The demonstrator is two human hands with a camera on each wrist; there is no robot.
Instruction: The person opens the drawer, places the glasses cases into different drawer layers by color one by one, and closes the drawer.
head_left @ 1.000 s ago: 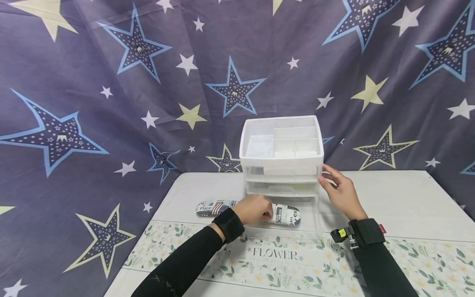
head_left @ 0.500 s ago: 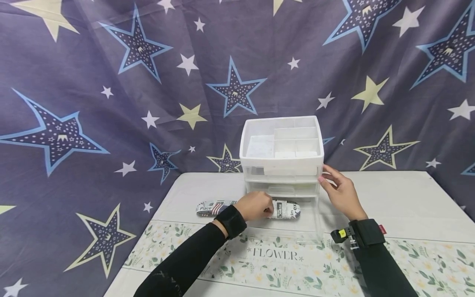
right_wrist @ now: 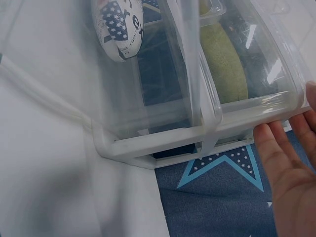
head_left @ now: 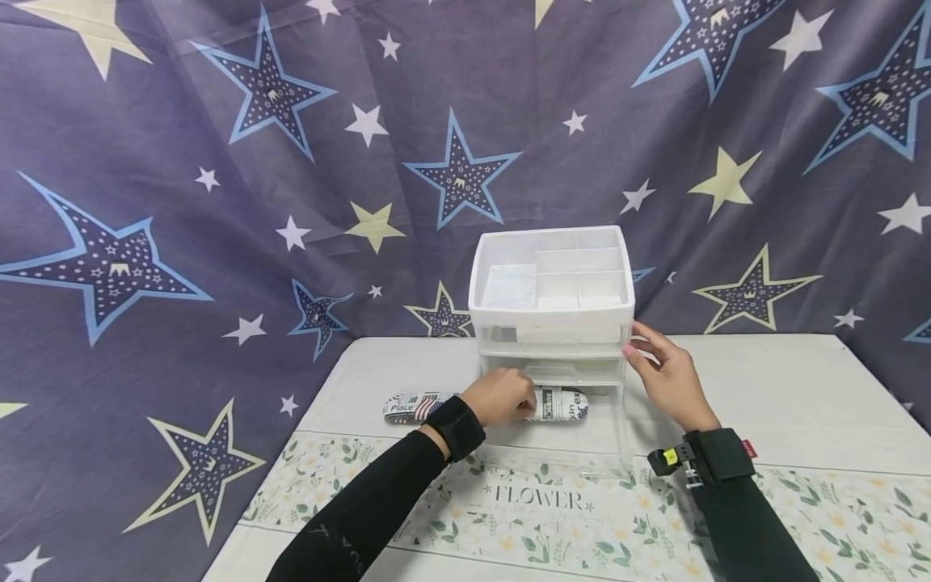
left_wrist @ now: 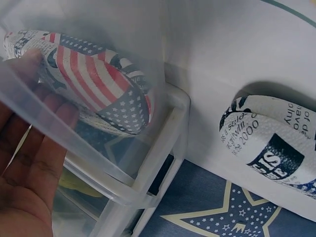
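My left hand (head_left: 498, 396) holds a glasses case (head_left: 562, 404) printed with newsprint and a flag, in the pulled-out clear bottom drawer (head_left: 609, 449) of a white storage unit (head_left: 553, 327). In the left wrist view the fingers (left_wrist: 42, 163) lie against this case, seen through the drawer's clear wall; the thumb is hidden. A second, similar glasses case (head_left: 409, 407) lies on the table left of the drawer. My right hand (head_left: 669, 384) touches the unit's right front corner, its thumb at the front and its fingers (right_wrist: 274, 148) along the side.
The unit's top tray (head_left: 509, 283) has several compartments. An olive-green object (right_wrist: 222, 64) shows inside a drawer above the pulled-out one. Behind stands a star-patterned curtain (head_left: 313, 194). A floral strip (head_left: 538, 525) runs across the white table (head_left: 771, 396).
My left hand has moved slightly back toward the storage unit, and the glasses case it holds has shifted deeper into the drawer. The right hand and the other case have stayed put.
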